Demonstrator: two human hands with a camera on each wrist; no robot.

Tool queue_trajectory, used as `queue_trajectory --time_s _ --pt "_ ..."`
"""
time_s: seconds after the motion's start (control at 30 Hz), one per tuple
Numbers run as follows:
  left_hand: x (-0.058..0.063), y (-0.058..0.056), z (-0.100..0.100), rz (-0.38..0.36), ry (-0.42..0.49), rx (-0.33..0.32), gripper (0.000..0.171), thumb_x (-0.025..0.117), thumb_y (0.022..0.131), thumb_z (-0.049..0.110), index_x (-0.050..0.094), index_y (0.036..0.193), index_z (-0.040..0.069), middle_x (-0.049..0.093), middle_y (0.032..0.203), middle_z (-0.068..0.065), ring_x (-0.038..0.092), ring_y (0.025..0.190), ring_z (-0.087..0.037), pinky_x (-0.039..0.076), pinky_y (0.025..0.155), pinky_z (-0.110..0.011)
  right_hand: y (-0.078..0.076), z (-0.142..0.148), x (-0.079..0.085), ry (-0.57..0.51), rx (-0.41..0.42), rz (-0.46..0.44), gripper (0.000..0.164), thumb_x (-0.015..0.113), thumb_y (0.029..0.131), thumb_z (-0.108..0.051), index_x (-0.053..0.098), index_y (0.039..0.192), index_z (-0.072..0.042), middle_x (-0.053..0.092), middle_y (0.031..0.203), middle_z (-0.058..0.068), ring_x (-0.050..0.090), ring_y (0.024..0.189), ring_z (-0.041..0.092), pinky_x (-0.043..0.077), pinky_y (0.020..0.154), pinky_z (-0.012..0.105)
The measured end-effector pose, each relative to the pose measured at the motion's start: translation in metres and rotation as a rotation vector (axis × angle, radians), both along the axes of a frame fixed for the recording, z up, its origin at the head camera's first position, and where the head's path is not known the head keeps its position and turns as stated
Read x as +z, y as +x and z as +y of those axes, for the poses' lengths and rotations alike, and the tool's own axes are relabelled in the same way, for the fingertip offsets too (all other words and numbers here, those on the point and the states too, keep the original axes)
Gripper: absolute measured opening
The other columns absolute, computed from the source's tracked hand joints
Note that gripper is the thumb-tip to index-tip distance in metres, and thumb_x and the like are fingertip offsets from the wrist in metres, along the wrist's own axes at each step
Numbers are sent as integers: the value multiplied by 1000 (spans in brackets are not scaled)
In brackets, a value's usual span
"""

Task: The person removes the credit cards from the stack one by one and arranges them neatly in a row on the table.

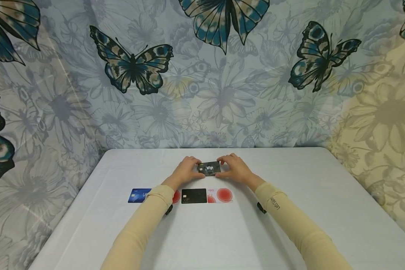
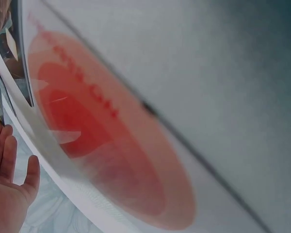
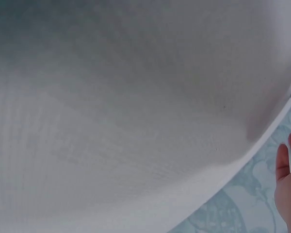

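Note:
Both hands hold a dark card marked "Vip" (image 1: pixel 209 168) near the far part of the table. My left hand (image 1: pixel 185 171) pinches its left side between fingers and thumb, and my right hand (image 1: pixel 237 169) pinches the right side. Nearer lies a row of cards: a blue one (image 1: pixel 138 195), a partly hidden one with a red circle (image 1: pixel 176 197), a black VIP card (image 1: pixel 194 196) and a white card with red circles (image 1: pixel 224 195). The left sleeve covers part of that row. A red-circled card (image 2: pixel 102 126) fills much of the left wrist view.
A white-covered table (image 1: pixel 290 225) spreads under the arms. Behind it hangs a cloth with butterflies and flowers (image 1: pixel 222 101), continuing along both sides. Dark wrist straps (image 1: pixel 261 208) show beneath the sleeves.

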State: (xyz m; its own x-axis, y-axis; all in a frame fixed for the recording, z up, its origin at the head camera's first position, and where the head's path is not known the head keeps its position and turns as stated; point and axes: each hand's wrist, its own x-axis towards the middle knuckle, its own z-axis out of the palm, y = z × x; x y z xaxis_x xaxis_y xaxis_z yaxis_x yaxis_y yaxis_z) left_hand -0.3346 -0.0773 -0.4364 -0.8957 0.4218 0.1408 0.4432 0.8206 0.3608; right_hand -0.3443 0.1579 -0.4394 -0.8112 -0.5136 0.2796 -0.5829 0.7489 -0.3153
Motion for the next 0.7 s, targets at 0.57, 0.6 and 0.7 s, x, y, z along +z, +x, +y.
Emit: queue_trajectory --time_s 0.57,0.6,0.7 --pt "2 10 3 134 46 -33 57 76 71 44 61 115 12 58 112 -3 47 102 -21 40 88 -39 13 6 1 -60 -30 -49 57 77 72 -40 59 117 -10 57 92 -1 43 89 17 39 79 35" --pt "2 11 3 142 45 -34 57 76 71 44 61 115 12 58 111 -2 47 103 -20 40 87 -39 14 7 2 -62 -36 -51 57 77 71 -40 59 117 -11 57 91 -1 43 89 17 39 79 34" --pt "3 14 5 160 37 -37 55 75 71 46 61 114 14 58 110 -1 47 102 -19 40 86 -40 19 9 3 -70 -45 -48 57 78 70 -39 59 116 -11 57 91 1 44 89 18 39 78 34"
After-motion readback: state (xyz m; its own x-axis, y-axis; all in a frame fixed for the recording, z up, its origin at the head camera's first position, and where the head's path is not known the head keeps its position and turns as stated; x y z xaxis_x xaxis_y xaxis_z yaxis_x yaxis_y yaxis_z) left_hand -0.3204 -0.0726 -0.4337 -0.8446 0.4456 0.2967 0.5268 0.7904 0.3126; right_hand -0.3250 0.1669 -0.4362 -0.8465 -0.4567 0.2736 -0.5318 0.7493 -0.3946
